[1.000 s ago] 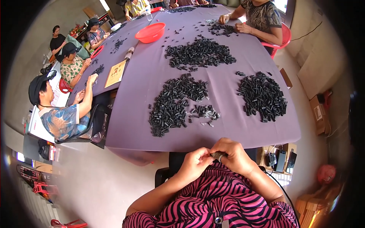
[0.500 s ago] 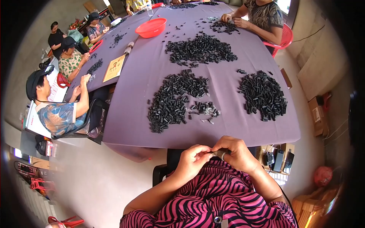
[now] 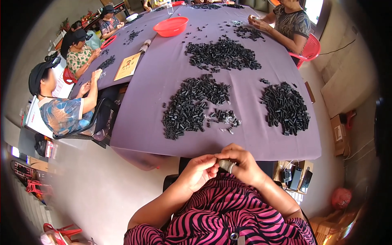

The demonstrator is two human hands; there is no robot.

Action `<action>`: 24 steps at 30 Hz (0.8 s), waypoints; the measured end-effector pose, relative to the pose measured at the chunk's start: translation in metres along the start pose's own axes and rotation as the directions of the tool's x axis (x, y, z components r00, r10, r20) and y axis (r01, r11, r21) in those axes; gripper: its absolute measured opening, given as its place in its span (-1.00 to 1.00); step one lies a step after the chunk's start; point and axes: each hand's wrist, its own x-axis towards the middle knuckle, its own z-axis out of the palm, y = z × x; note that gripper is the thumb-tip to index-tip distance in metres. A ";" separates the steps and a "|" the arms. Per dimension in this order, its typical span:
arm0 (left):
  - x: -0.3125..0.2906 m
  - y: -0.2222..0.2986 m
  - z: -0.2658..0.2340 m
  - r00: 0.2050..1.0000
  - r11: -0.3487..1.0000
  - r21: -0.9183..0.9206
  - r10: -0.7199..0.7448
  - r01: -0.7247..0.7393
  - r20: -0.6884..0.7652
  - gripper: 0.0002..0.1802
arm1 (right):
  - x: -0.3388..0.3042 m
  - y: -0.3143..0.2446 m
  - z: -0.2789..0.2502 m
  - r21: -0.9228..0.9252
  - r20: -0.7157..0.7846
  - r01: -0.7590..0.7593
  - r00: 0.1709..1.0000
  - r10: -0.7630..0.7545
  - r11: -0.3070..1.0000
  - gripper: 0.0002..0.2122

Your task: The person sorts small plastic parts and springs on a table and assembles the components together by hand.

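Note:
My left hand (image 3: 200,171) and my right hand (image 3: 240,164) meet fingertip to fingertip, just off the near edge of the purple-covered table (image 3: 228,147). Both are closed in a pinch. Whatever lies between the fingertips is too small and too covered to make out. A greyish wrap (image 3: 226,165) covers a finger of my right hand. Beyond the hands, a small heap of black pieces mixed with clear bits (image 3: 223,117) lies beside a larger pile of short black cylindrical parts (image 3: 185,108). Another such pile (image 3: 285,108) sits to the right.
A further black pile (image 3: 223,54) lies mid-table, with a red basin (image 3: 171,27) behind it. A yellow booklet (image 3: 127,66) rests at the left. Co-workers sit along both sides, one (image 3: 67,96) at near left. A box with dark devices (image 3: 296,176) stands below the table's right corner.
Both my hands have shifted slightly left, still joined at the fingertips. The view has swung a little left. The co-worker at far right has lifted their hands off the table.

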 end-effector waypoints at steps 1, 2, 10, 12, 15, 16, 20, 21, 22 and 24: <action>-0.004 0.001 -0.003 1.000 1.000 -0.028 0.007 -0.006 0.028 -0.81 | 0.009 0.003 -0.006 0.117 0.116 -0.099 0.990 0.086 0.988 -0.85; -0.005 0.002 -0.005 0.998 0.999 -0.054 0.011 -0.008 0.060 -0.81 | 0.019 0.008 -0.016 0.120 0.169 -0.132 0.979 0.111 0.984 -0.85; 0.001 0.013 -0.013 0.952 0.916 0.291 0.301 -0.275 -0.049 -0.82 | 0.098 0.018 0.004 -0.752 -0.024 0.128 0.975 -0.221 0.647 -0.86; 0.001 0.014 -0.012 0.948 0.902 0.328 0.314 -0.281 -0.050 -0.82 | 0.109 0.033 0.013 -0.829 0.001 0.140 0.968 -0.250 0.541 -0.90; 0.002 0.012 -0.015 0.938 0.898 0.323 0.338 -0.298 -0.074 -0.82 | 0.114 0.039 0.016 -0.897 0.068 0.174 0.962 -0.263 0.407 -0.94; 0.002 0.012 -0.018 0.938 0.900 0.316 0.337 -0.299 -0.075 -0.82 | 0.113 0.036 0.015 -0.887 0.076 0.189 0.960 -0.270 0.422 -0.92; 0.000 0.012 -0.019 0.936 0.898 0.343 0.333 -0.276 -0.119 -0.82 | 0.095 0.022 0.007 -0.638 0.008 0.203 0.966 -0.258 0.743 -0.84; 0.001 0.012 -0.019 0.935 0.899 0.339 0.333 -0.276 -0.122 -0.82 | 0.087 0.018 0.005 -0.519 -0.023 0.110 0.990 -0.142 0.848 -0.77; 0.001 0.011 -0.019 0.937 0.894 0.358 0.329 -0.270 -0.115 -0.82 | 0.075 0.020 0.003 -0.301 -0.038 0.033 0.998 -0.046 0.953 -0.78; 0.000 0.009 -0.016 0.942 0.890 0.377 0.318 -0.257 -0.108 -0.82 | 0.054 0.023 -0.002 0.185 0.069 -0.161 0.986 0.151 0.969 -0.83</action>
